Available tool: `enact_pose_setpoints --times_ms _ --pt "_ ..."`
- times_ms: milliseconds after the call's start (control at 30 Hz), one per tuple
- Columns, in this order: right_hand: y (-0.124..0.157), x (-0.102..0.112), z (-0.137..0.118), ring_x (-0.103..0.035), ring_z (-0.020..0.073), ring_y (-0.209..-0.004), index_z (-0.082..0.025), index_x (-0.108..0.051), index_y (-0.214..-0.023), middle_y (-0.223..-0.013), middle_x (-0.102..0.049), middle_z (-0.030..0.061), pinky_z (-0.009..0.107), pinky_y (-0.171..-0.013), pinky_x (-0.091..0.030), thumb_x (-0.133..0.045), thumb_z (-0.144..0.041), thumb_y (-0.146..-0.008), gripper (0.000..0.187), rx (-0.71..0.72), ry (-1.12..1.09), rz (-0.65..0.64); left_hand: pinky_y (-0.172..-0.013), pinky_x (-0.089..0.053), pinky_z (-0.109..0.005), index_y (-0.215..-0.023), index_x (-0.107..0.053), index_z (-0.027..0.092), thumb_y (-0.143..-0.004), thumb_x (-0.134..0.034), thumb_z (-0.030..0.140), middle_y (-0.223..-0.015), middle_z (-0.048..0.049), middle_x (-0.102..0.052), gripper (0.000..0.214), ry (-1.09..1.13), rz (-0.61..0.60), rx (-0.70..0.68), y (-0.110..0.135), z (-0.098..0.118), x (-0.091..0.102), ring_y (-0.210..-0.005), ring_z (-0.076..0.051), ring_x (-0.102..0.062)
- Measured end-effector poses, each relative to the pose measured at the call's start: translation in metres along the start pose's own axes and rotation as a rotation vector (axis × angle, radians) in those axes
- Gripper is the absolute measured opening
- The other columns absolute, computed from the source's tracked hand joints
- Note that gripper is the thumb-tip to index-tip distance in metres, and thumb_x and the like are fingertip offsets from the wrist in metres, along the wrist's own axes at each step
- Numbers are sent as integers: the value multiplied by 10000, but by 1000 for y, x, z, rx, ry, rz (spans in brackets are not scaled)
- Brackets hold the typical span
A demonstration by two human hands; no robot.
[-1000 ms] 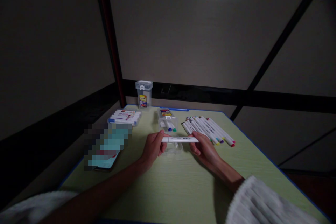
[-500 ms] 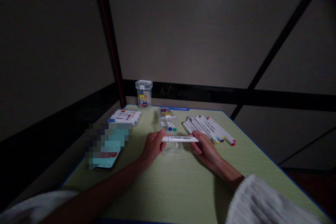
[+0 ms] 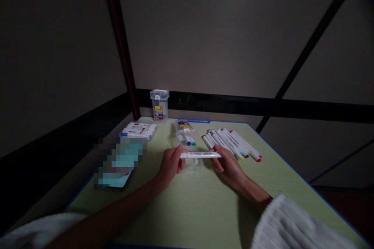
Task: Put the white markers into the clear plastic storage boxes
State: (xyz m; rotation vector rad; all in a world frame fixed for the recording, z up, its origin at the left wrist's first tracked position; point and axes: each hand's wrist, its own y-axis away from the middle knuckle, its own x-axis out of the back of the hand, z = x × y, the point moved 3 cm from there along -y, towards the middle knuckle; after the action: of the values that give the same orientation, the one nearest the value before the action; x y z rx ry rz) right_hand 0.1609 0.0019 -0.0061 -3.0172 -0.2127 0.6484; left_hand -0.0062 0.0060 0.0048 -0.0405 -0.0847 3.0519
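Observation:
A white marker lies level between my two hands, above the table. My left hand pinches its left end between thumb and fingers. At the other end, my right hand is closed on it in the same way; both ends are hidden by fingers. Just beyond the marker, a clear plastic box lies on its side with a blue-tipped and a green-tipped marker inside. Its open transparent lid shows beneath the held marker. Right of the box, several white markers with coloured ends lie side by side.
A clear lidded box stands upright at the table's back left. In front of it lies a flat case of markers. A pixelated phone-like device rests near the left edge. The pale green table has a blue rim, with walls behind.
Almost nothing differs. Both hands keep hold of the marker in the same place, and the view has shifted very slightly.

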Motion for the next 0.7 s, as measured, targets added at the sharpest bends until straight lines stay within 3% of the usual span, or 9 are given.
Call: enact_pose_setpoints --times_ms 200,367,533,700 --pt "1 -2 0 -214 47 -319 -149 -531 -591 -313 -333 -75 212 -354 -130 -528 -420 -765 322 42 54 -9 -294 -160 -191 -663 -608 105 -724 -393 479 -298 67 -374 435 -17 2 20 -3 -3 2 -239 -43 -259" --pt "4 -4 -1 -268 36 -334 -154 -529 -634 -372 -406 -79 188 -356 -159 -621 -385 -700 257 86 120 -30 -280 -146 -188 -684 -612 99 -720 -391 497 -258 83 -328 457 -46 22 33 -5 -5 4 -220 -46 -224" --pt "3 -3 -2 -289 30 -304 -161 -474 -545 -353 -447 -64 174 -328 -158 -613 -392 -704 313 82 136 30 -281 -169 -184 -731 -622 85 -725 -384 513 -270 80 -349 490 -57 16 33 -3 -3 2 -227 -48 -246" --pt "0 3 0 -263 24 -251 -151 -490 -522 -292 -418 -61 170 -290 -123 -586 -450 -710 366 32 128 130 -301 -205 -174 -835 -633 72 -730 -391 516 -317 73 -389 517 -75 -92 -48 3 1 -3 -256 -45 -292"
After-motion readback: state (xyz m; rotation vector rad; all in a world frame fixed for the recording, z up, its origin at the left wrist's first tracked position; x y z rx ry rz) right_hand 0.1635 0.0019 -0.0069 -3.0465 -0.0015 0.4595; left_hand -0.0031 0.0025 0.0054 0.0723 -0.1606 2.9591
